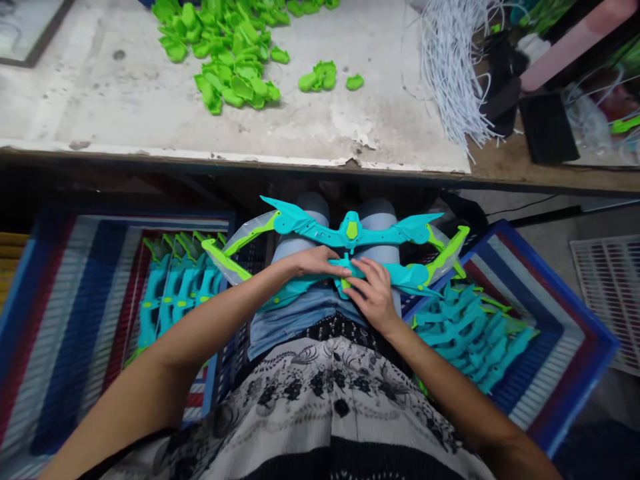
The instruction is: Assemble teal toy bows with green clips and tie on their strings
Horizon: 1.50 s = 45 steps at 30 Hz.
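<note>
Across my lap lie two turquoise toy bows with lime-green limb ends. The farther toy bow (pixel 320 231) rests over my knees, with a green piece at its middle. My left hand (pixel 319 261) is on the nearer toy bow (pixel 400 275), its fingers and thumb gripping the centre. From the other side, my right hand (pixel 374 292) presses its fingers on the same centre, beside a small lime-green piece (pixel 345 285). My fingers partly cover the middle of this bow.
A pile of lime-green plastic pieces (pixel 240 60) and a bundle of white strings (pixel 453 67) lie on the worn table (pixel 150 113). A basket (pixel 65 320) on the left and a basket (pixel 560 320) on the right hold several bows. The table edge runs beyond my knees.
</note>
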Tool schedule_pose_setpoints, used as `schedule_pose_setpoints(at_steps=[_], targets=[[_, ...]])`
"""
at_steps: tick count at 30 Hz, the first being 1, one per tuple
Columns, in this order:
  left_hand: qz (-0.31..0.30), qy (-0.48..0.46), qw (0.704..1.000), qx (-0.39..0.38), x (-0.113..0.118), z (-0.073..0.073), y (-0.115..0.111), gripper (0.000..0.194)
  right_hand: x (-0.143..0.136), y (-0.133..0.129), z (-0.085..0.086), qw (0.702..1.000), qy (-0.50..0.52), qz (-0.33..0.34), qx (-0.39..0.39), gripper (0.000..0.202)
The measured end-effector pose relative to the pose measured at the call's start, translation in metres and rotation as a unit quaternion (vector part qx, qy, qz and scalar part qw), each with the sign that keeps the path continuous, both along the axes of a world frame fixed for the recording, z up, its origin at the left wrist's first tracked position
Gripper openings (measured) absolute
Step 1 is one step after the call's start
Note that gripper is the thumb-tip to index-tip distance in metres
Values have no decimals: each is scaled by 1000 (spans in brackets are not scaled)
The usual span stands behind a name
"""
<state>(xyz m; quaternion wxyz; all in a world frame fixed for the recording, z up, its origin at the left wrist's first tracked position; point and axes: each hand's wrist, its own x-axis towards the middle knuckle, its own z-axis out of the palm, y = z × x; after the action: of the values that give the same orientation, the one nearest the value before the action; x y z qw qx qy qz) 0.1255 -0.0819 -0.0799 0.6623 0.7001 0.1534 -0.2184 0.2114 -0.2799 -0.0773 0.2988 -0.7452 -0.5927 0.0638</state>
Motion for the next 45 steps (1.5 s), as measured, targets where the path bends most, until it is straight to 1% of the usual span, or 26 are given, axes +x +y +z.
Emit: schedule_pose_setpoints(at_steps=[1, 3, 5, 8, 14, 18, 20, 23, 27, 29, 30, 32, 34, 36, 38, 39, 40, 41, 43, 45], targets=[[-5, -6, 1000, 20, 0, -1, 0, 53, -1, 0, -1, 999, 20, -24, -9, 26], [-9, -9, 999, 41, 0, -3, -2, 52, 0, 3, -2, 995, 53, -65, -47, 45], [-3, -10, 999, 44, 1, -5, -3, 50, 3, 7, -2, 989, 64, -81, -104, 60], [5, -15, 999, 48, 2, -7, -5, 48, 9, 12, 2, 982, 53, -56, -174, 61], [-23, -28, 996, 77, 5, -4, -8, 46, 16, 13, 5, 976, 5, -14, -217, 60], [-30, -14, 998, 53, 4, 2, -11, 44, 22, 13, 6, 966, 31, 14, -257, 64], [-38, -19, 996, 73, 3, 4, -12, 43, 22, 13, 6, 965, 27, 20, -259, 63], [-44, -25, 992, 113, 5, 3, -12, 42, 18, 12, 5, 970, -31, 20, -239, 64], [-48, -6, 991, 128, 5, 1, -12, 43, 14, 8, 0, 973, -97, 36, -205, 69], [-54, -11, 988, 143, 0, 7, -15, 45, 16, 5, 1, 974, -108, 44, -196, 71], [-58, -21, 985, 163, -3, 12, -18, 45, 17, 3, 3, 974, -107, 47, -195, 72], [-74, -58, 969, 230, -13, 27, -29, 46, 20, -1, 14, 974, -92, 67, -198, 68], [-88, -98, 936, 328, -26, 42, -42, 46, 22, -4, 29, 974, -71, 95, -194, 57], [-85, -130, 887, 435, -39, 50, -53, 44, 25, -6, 45, 977, -53, 116, -171, 47], [-65, -156, 831, 530, -49, 47, -59, 45, 34, -3, 59, 983, -35, 125, -126, 41], [-56, -168, 809, 561, -53, 42, -60, 49, 42, 1, 64, 987, -25, 121, -99, 36], [-52, -179, 794, 579, -56, 35, -60, 53, 55, 7, 69, 992, -17, 102, -71, 32], [-54, -188, 786, 587, -59, 28, -59, 54, 71, 14, 73, 997, -18, 63, -44, 29], [-67, -208, 782, 583, -61, 16, -57, 54, 114, 32, 81, 997, -51, -64, -9, 30], [-67, -221, 780, 581, -60, 11, -54, 57, 164, 53, 91, 973, -111, -202, -20, 31]])
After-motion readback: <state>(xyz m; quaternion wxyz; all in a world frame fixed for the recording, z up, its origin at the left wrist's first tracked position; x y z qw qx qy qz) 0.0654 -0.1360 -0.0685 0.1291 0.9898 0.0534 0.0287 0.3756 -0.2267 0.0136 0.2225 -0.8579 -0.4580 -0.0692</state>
